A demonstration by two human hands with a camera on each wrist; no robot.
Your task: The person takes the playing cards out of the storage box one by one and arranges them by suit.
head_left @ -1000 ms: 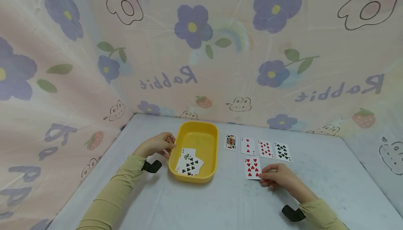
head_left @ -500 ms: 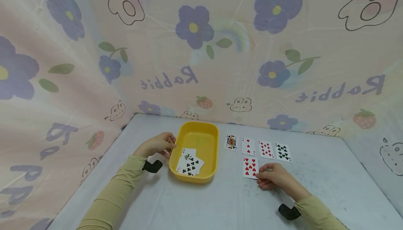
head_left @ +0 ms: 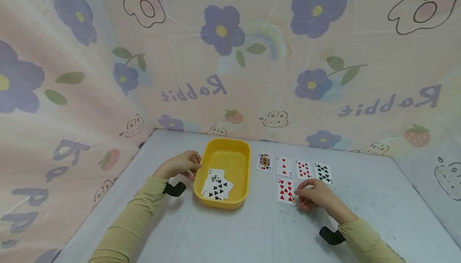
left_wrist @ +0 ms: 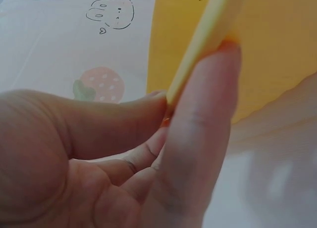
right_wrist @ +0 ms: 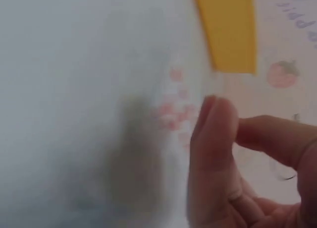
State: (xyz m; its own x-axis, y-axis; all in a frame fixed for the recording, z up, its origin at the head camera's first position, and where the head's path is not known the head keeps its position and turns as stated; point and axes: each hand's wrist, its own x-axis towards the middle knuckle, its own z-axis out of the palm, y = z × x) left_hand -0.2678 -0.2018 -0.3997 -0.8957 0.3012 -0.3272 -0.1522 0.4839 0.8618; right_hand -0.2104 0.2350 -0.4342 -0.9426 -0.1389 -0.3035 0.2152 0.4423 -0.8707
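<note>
My left hand (head_left: 180, 164) pinches the left rim of a yellow tray (head_left: 246, 175); the left wrist view shows thumb and fingers on either side of the tray's wall (left_wrist: 198, 44). Inside the tray lie overlapping playing cards, with an eight of clubs (head_left: 219, 189) on top and an ace (head_left: 215, 172) partly covered. My right hand (head_left: 317, 195) hovers at the right edge of a red heart playing card (head_left: 285, 191) lying flat on the table. Its thumb and forefinger meet with nothing between them in the right wrist view, where the card (right_wrist: 173, 111) is blurred.
Behind the heart card runs a row of face-up cards: a jack-like face card (head_left: 264, 162), a three of hearts (head_left: 284, 167), a diamond card (head_left: 304, 170) and a club card (head_left: 323, 173). A patterned curtain (head_left: 252, 75) stands behind the white table (head_left: 266, 231).
My right hand slid the heart card slightly left and up below the row, then let go and lifted off it. The left hand and tray have stayed in place.
</note>
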